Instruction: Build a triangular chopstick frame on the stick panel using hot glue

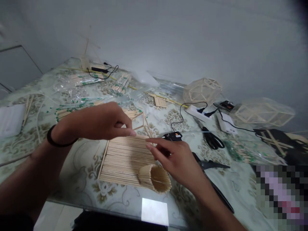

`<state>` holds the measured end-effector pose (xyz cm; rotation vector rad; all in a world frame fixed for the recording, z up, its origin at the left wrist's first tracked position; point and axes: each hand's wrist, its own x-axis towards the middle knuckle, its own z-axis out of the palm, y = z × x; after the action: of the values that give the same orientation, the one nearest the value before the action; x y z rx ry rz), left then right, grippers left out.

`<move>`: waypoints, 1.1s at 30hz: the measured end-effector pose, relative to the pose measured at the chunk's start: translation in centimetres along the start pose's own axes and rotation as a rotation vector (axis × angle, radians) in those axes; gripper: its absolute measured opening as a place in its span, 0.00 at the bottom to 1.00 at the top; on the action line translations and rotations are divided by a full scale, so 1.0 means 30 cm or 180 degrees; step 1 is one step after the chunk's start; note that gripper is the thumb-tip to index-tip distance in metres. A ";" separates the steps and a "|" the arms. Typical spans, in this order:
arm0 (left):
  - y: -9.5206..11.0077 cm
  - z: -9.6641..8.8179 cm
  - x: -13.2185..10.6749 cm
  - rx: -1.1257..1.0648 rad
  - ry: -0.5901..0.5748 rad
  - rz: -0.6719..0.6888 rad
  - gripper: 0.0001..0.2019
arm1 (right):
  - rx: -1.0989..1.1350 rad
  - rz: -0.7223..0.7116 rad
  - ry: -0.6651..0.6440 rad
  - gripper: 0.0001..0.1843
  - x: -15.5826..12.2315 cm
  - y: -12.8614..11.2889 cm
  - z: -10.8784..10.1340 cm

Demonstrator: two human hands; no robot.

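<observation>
A flat panel of thin wooden sticks [122,159], laid side by side, rests on the table in front of me. My left hand [106,122] is over its far edge, fingers curled and the thumb tip close to the edge sticks. At the panel's far right corner, my right hand [172,157] has its thumb and index fingertip close together. Whatever is in either pinch is too small to make out. A round cup of sticks [155,178] lies tipped on its side at the panel's near right corner. Behind the panel stands a small stick frame [143,121].
A black glue gun [174,136], scissors [213,138] and cutting pliers [213,165] lie to the right. Farther back are a power strip [198,113] with cables and two polyhedral stick frames [203,91]. Bagged sticks [121,83] lie at the back; the table's near edge [96,210] runs below.
</observation>
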<state>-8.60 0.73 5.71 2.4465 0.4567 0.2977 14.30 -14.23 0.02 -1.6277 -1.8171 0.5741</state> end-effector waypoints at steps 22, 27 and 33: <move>0.075 0.519 0.025 -0.3221 0.1886 -0.1671 0.30 | 0.0093 0.0381 0.0523 0.18 -0.301 0.252 -0.047; 0.090 0.542 0.073 -0.3769 0.2615 -0.1669 0.26 | -0.0065 0.0535 0.0717 0.19 -0.367 0.321 -0.028; 0.090 0.558 0.074 -0.3739 0.2798 -0.1805 0.19 | -0.0044 0.0530 0.0796 0.17 -0.368 0.337 -0.035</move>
<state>-0.57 -9.45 -5.46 0.9036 0.9526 1.0327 22.72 -23.75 -7.95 -1.7847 -1.5184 0.4087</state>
